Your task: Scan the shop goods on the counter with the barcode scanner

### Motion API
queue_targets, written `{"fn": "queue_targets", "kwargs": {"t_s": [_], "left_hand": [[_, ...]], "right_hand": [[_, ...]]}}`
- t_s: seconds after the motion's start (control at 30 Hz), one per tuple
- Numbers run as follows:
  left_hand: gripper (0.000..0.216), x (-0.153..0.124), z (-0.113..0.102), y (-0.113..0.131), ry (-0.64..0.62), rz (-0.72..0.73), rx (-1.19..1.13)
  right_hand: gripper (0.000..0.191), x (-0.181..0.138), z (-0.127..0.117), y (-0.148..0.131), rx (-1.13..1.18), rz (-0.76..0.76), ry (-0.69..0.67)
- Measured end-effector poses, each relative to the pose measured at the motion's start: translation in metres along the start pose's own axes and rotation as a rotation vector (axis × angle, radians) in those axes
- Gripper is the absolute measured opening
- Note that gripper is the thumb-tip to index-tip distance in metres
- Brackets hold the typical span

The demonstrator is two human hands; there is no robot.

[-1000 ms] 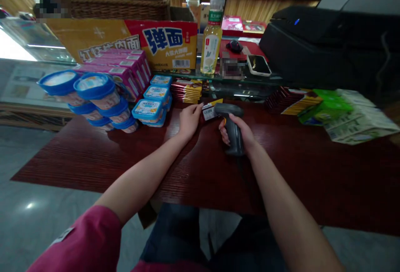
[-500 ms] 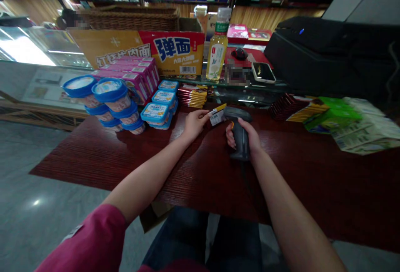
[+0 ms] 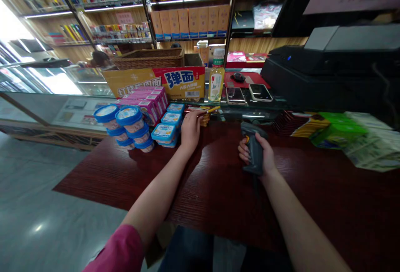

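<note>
My left hand (image 3: 191, 132) is closed on a flat packet, whose yellow end (image 3: 213, 109) sticks out to the right of the fingers. It is over a stack of similar red and yellow packets (image 3: 205, 120), partly hidden behind the fingers. Just left of this hand stand blue-lidded rectangular tubs (image 3: 165, 132). My right hand (image 3: 266, 155) is wrapped round the grip of a black barcode scanner (image 3: 256, 154), its head pointing up and left above the brown table (image 3: 218, 188). A cord hangs from the scanner's base.
Round blue-lidded tubs (image 3: 129, 115) are stacked at left, before pink boxes (image 3: 154, 101). A printed carton (image 3: 187, 84), a drink bottle (image 3: 216, 78) and two phones (image 3: 236, 95) line the back. Dark red packets (image 3: 293, 124) and green packs (image 3: 339, 130) sit at right.
My left hand has moved forward with the packet, away from the scanner and over the stack. The scanner now sits apart from the packet. The view has tilted up.
</note>
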State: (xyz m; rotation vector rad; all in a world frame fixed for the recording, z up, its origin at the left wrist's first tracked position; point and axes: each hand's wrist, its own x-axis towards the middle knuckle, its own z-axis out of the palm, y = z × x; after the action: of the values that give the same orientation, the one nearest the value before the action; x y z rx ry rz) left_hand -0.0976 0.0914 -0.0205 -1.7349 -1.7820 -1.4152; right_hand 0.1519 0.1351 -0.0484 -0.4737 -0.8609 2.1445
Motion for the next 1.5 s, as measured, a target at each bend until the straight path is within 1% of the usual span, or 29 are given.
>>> {"fn": "queue_targets", "kwargs": {"t_s": [0.13, 0.27, 0.37, 0.47, 0.6, 0.77, 0.9, 1.0, 1.07, 1.1, 1.13, 1.2, 1.27, 1.33, 1.4, 1.5], "left_hand": [[0.032, 0.0, 0.003, -0.01, -0.117, 0.03, 0.188], [0.04, 0.002, 0.002, -0.007, -0.221, -0.002, 0.426], [0.05, 0.001, 0.006, 0.0, -0.229, -0.025, 0.527], [0.061, -0.005, 0.013, 0.006, -0.211, -0.009, 0.522], [0.06, -0.013, 0.018, 0.009, -0.259, 0.057, 0.481], [0.059, -0.014, 0.019, 0.009, -0.263, 0.013, 0.499], [0.063, -0.014, 0.018, 0.0, -0.275, 0.024, 0.492], [0.062, -0.016, 0.016, -0.005, -0.254, 0.057, 0.436], [0.061, -0.02, 0.019, 0.0, -0.222, 0.084, 0.359], [0.06, -0.023, 0.023, 0.007, -0.219, 0.104, 0.309], [0.059, -0.026, 0.028, 0.015, -0.232, 0.129, 0.256], [0.058, -0.033, 0.043, 0.04, -0.311, 0.207, 0.156], [0.058, -0.039, 0.063, 0.071, -0.418, 0.316, 0.086], [0.059, -0.042, 0.089, 0.101, -0.486, 0.417, 0.043], [0.061, -0.039, 0.118, 0.126, -0.49, 0.472, 0.013], [0.06, -0.023, 0.164, 0.15, -0.415, 0.462, 0.0]], "right_hand": [[0.033, 0.001, 0.001, 0.001, 0.003, 0.001, -0.006], [0.034, 0.004, 0.003, 0.0, -0.001, 0.022, 0.0], [0.034, 0.007, 0.004, 0.001, -0.005, 0.032, -0.002], [0.032, 0.007, 0.003, 0.002, -0.006, 0.026, -0.007], [0.033, 0.005, 0.0, 0.0, 0.017, 0.007, -0.006], [0.033, 0.009, -0.001, -0.002, 0.051, 0.002, 0.007], [0.035, 0.009, -0.001, -0.002, 0.066, -0.004, 0.003], [0.037, 0.004, -0.004, -0.005, 0.076, -0.044, 0.015], [0.039, -0.001, -0.011, -0.01, 0.07, -0.08, 0.031], [0.04, -0.005, -0.016, -0.014, 0.062, -0.098, 0.041], [0.041, -0.009, -0.021, -0.019, 0.052, -0.118, 0.054], [0.041, -0.019, -0.035, -0.032, 0.024, -0.158, 0.09], [0.04, -0.032, -0.051, -0.047, -0.011, -0.188, 0.132], [0.038, -0.046, -0.068, -0.063, -0.049, -0.194, 0.171], [0.036, -0.06, -0.085, -0.078, -0.076, -0.191, 0.203], [0.035, -0.074, -0.106, -0.097, -0.064, -0.243, 0.24]]}}
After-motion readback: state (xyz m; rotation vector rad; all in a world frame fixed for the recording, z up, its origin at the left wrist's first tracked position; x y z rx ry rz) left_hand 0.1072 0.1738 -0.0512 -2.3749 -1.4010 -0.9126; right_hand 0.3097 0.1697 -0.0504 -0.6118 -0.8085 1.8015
